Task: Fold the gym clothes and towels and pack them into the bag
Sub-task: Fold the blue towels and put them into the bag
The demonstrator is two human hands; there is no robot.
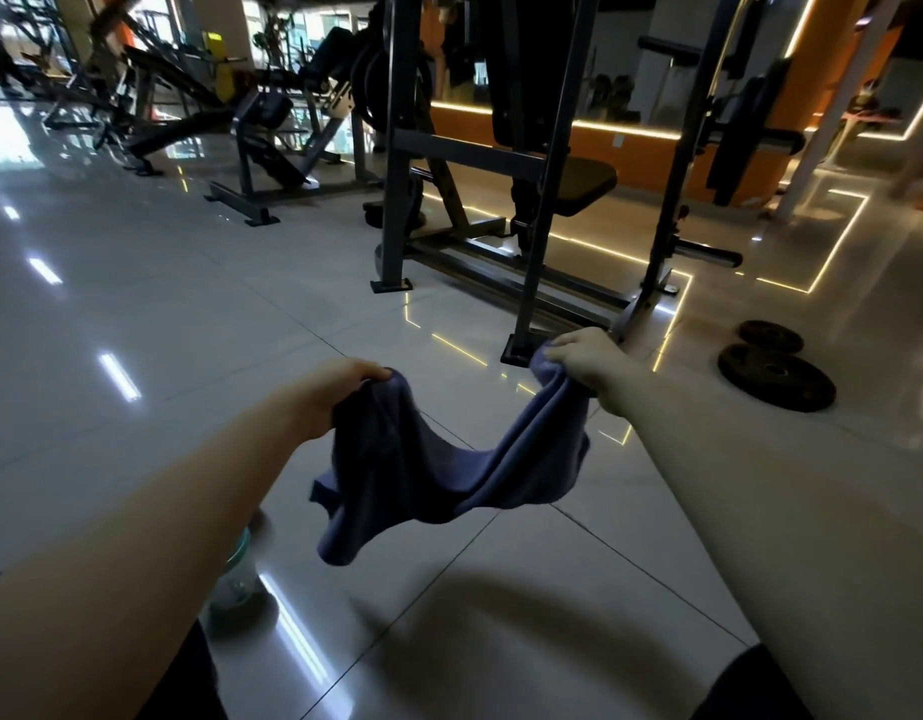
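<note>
The blue towel [438,470] hangs in the air over the shiny tile floor [137,304], low in the middle of the view. It is held up at two ends and sags down between them like a hammock. One loose corner droops lower on the left side.

The left hand [339,394] has the left end of the towel. Its grip is closed on the cloth, with the fingers curled over the top edge. The right hand [586,363] has the right end, a bit higher and farther out. Its grip is closed on the cloth too, and the cloth bunches up under the fingers. Both arms reach out in front.

Under the left arm a clear cup [238,574] with a green lid stands on the floor. It is blurry, so I cannot tell what is in it.

Just past the towel stands a big dark gym machine [397,200], with its metal feet on the floor and a black seat pad [586,181]. To the right, two round weight plates [776,379] lie flat on the floor, close together. More machines [264,109] stand far back on the left.
</note>
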